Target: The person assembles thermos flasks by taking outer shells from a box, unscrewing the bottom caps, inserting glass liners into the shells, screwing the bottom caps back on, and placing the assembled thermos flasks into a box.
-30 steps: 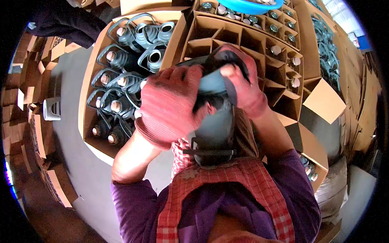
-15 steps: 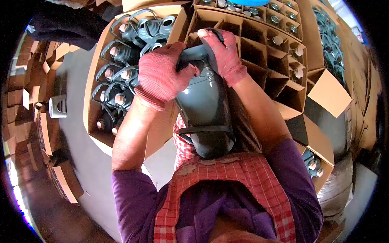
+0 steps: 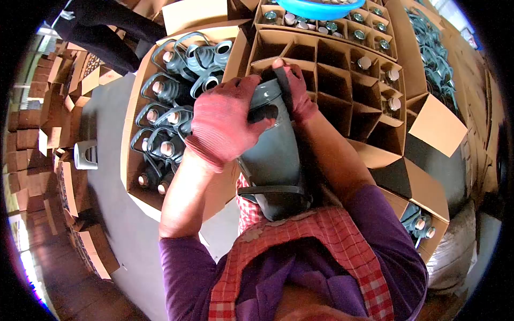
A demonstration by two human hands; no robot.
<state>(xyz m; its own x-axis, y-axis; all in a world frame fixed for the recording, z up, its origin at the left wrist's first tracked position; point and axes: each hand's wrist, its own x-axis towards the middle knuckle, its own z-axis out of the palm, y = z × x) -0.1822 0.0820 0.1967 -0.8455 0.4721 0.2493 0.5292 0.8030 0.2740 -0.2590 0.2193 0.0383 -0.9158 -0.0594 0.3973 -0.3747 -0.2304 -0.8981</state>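
Observation:
A grey-blue bottle sleeve (image 3: 270, 158) leans top-away against my lap, a dark strap (image 3: 273, 190) across its lower part. My left hand (image 3: 227, 117), in a red knitted glove, curls round the left of its thick top rim (image 3: 266, 93), thumb across the front. My right hand (image 3: 295, 91), gloved alike, grips the right of that rim, its thumb pointing up. Whether a bottle is inside is hidden. Left of my hands, a cardboard box (image 3: 128, 160) holds several capped bottles (image 3: 167, 88) in similar strapped sleeves and some open-topped sleeves (image 3: 222, 49).
Ahead stands a divided carton (image 3: 350, 109) with a few capped bottles (image 3: 364, 62). Behind it are more bottles and a blue basin (image 3: 321, 7). Loose sleeves (image 3: 428, 48) fill a right-hand box. A white stool (image 3: 85, 155) and a person's dark-clothed leg (image 3: 101, 32) are at left.
The view has shifted slightly, so the boxes sit lower in it. My hands and the sleeve's rim are a little lower; both hands keep their grip. The dark-clothed leg at upper left has moved.

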